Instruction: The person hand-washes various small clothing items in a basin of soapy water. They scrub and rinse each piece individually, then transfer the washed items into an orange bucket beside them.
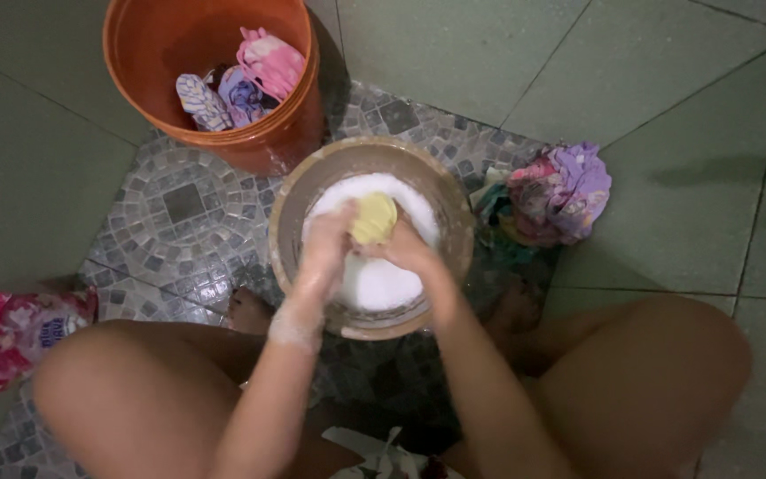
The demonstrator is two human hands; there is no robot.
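Observation:
A small yellow cloth (373, 218) is bunched between both my hands above a round basin (459, 232) full of white suds. My left hand (327, 244), coated in foam up to the wrist, grips the cloth's left side. From the right, my right hand (410, 252) closes on the same cloth. Both hands hover over the middle of the foam (381, 282). My knees frame the basin on either side.
An orange bucket (136, 74) with several wet, patterned clothes stands at the upper left. A heap of purple and pink clothes (558, 192) lies on the floor right of the basin. A pink detergent packet (18, 334) lies at the left. The floor is wet mosaic and green tile.

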